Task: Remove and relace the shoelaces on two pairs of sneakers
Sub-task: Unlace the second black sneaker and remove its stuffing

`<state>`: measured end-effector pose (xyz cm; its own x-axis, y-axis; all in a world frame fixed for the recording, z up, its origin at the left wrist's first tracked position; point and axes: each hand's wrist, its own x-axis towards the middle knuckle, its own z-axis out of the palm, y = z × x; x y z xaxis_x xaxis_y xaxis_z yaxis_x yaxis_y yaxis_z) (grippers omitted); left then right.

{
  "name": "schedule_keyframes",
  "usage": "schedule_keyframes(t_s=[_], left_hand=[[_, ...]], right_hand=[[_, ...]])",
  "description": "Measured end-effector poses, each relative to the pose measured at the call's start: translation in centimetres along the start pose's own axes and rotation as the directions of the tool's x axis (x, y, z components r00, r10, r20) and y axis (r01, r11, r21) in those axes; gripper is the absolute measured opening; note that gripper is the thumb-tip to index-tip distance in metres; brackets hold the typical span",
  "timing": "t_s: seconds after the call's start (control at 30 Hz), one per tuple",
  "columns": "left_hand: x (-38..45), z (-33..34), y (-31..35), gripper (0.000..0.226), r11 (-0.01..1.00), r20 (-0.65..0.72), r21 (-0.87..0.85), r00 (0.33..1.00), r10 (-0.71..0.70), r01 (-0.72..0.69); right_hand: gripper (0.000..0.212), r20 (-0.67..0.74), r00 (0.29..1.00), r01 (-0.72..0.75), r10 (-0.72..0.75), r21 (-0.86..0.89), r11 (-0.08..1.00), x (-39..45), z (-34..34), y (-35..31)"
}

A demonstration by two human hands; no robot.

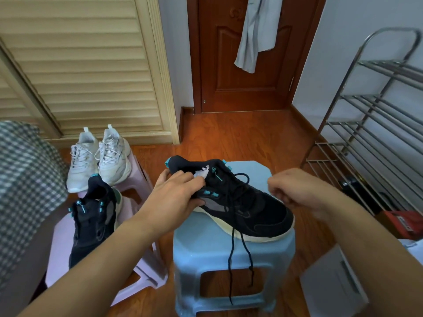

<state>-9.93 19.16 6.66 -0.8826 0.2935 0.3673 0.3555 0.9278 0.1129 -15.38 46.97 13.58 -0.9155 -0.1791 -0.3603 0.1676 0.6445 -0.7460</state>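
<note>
A black sneaker (pixel 251 209) with teal accents lies on a light blue stool (pixel 206 245), toe pointing right. My left hand (pixel 176 197) grips its collar and side near the tongue. My right hand (pixel 295 188) hovers over the toe side with fingers curled; whether it pinches the lace is unclear. The black lace (pixel 231 255) is loose, its two ends hanging down over the stool's front. The matching black sneaker (pixel 93 223) sits on a pink stool (pixel 59 252) at the left. A pair of white sneakers (pixel 98 159), laced, stands on another pink stool behind it.
A metal shoe rack (pixel 375 124) stands at the right, with a red box (pixel 407 223) below it. A checked cloth (pixel 25 179) lies at the far left. A louvred wardrobe door and a brown door are behind, with wooden floor (pixel 240 138) between.
</note>
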Motion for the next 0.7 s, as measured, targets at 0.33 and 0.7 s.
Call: schedule_keyframes(t_s=[0.33,0.7], left_hand=[[0.4,0.1,-0.1,0.034,0.998,-0.003,-0.052,1.0,0.02,-0.02],[0.1,0.1,-0.6,0.03,0.996,-0.004,-0.082,0.999,0.044,-0.044]], right_hand=[[0.02,-0.132,0.924,0.331,-0.358,-0.19,0.924,3.5,4.3,-1.4],[0.025,0.044,0.894,0.441,-0.446,-0.269,0.856,4.0,4.0,-1.4]])
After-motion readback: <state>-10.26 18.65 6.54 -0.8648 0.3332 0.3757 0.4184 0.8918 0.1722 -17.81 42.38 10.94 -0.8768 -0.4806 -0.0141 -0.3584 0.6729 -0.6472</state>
